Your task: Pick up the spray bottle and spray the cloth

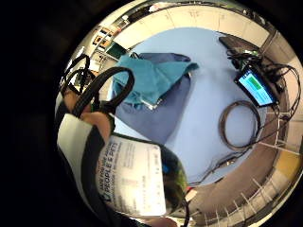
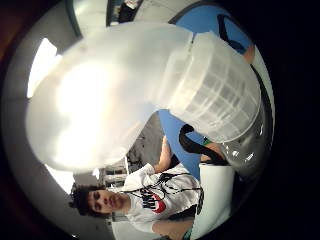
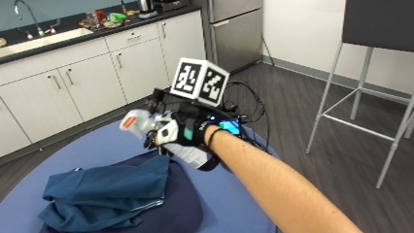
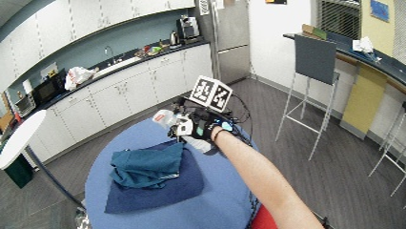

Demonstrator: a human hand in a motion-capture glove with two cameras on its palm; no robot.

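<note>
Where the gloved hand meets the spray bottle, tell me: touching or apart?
Touching. The outside view shows the gloved right hand with its fingers wrapped round the spray bottle, held above the table.

A round blue tabletop point(image 3: 226, 204) carries a dark navy cloth point(image 3: 175, 213) spread flat, with a crumpled teal cloth point(image 3: 103, 196) lying on top of it. Elsewhere on the tabletop sit a small lit screen point(image 1: 256, 87) and a coiled cable point(image 1: 240, 125).
</note>
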